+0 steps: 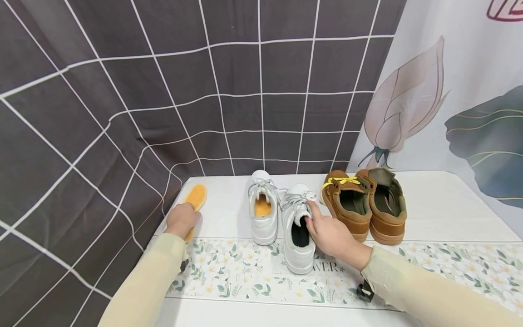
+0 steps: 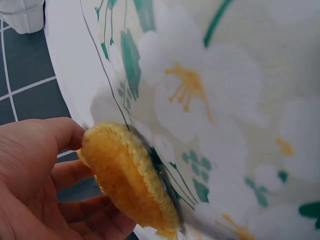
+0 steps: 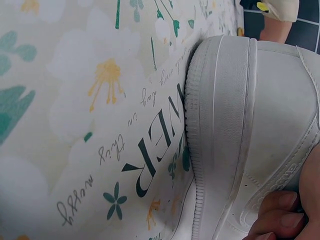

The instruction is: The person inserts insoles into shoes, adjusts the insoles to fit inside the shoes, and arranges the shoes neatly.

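My left hand [image 1: 182, 221] holds a fuzzy orange insole [image 1: 197, 195] at the left end of the table. In the left wrist view the insole [image 2: 125, 175] shows a stitched edge, with the thumb and fingers around its side. At the middle my right hand [image 1: 333, 235] grips the side and collar of a white sneaker [image 1: 300, 262]; its inside looks black. The right wrist view shows fingers [image 3: 280, 217] against that sneaker's upper. Just left of it stands the other white sneaker [image 1: 263, 229], with an orange insole [image 1: 263, 207] inside.
Two brown shoes stand right of my right hand, one with yellow laces [image 1: 343, 180], the other [image 1: 388, 213] beside it. A floral runner [image 1: 229, 272] crosses the white table [image 1: 441, 204]. Dark grid-patterned cloth [image 1: 241, 109] hangs behind and to the left.
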Motion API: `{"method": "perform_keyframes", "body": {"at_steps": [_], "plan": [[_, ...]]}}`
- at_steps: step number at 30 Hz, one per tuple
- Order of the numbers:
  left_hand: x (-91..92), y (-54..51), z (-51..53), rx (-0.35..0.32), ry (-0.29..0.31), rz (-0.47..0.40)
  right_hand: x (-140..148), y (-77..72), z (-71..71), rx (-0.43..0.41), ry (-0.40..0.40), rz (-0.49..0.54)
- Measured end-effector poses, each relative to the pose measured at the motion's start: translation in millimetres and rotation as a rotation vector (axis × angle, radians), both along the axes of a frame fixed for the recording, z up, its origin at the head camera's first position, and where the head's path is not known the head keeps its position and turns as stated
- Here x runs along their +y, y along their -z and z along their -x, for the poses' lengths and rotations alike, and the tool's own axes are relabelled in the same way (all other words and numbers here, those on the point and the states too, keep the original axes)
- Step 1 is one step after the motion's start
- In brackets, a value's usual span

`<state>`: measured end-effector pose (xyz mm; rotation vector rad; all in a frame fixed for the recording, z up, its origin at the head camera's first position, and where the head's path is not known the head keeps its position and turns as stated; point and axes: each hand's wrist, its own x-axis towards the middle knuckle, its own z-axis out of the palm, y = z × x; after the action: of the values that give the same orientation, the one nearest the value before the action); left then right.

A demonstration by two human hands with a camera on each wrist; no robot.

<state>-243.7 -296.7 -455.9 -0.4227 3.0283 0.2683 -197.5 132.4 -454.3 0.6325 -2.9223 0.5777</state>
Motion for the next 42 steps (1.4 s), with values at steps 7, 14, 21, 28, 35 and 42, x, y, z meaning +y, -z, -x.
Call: {"method": "perform_keyframes", "body": {"at_steps": [7, 14, 21, 28, 35, 42], "plan": [[-5.6, 0.6, 1.7, 0.026, -0.038, -0.057, 0.1, 0.5, 0.5, -0.008, -0.001, 0.004], [-4.7, 2.8, 5.2, 0.037, -0.019, -0.002, -0.6, -0.3, 1.2, -0.004, -0.001, 0.007], [-2.5, 2.8, 7.1, 0.045, 0.04, 0.104, -1.1, -0.4, 2.7, -0.002, -0.001, 0.009], [-9.7, 3.4, 4.1, 0.095, 0.007, -0.043, -0.6, 0.7, 3.1, -0.002, 0.001, 0.008], [-5.7, -2.2, -3.8, 0.15, -0.027, -0.179, 0.7, -1.7, 5.2, 0.009, -0.018, -0.037], [7.3, -15.4, -20.0, 0.153, 0.011, -0.225, 0.6, -9.6, 8.9, -0.045, -0.026, -0.041]]}}
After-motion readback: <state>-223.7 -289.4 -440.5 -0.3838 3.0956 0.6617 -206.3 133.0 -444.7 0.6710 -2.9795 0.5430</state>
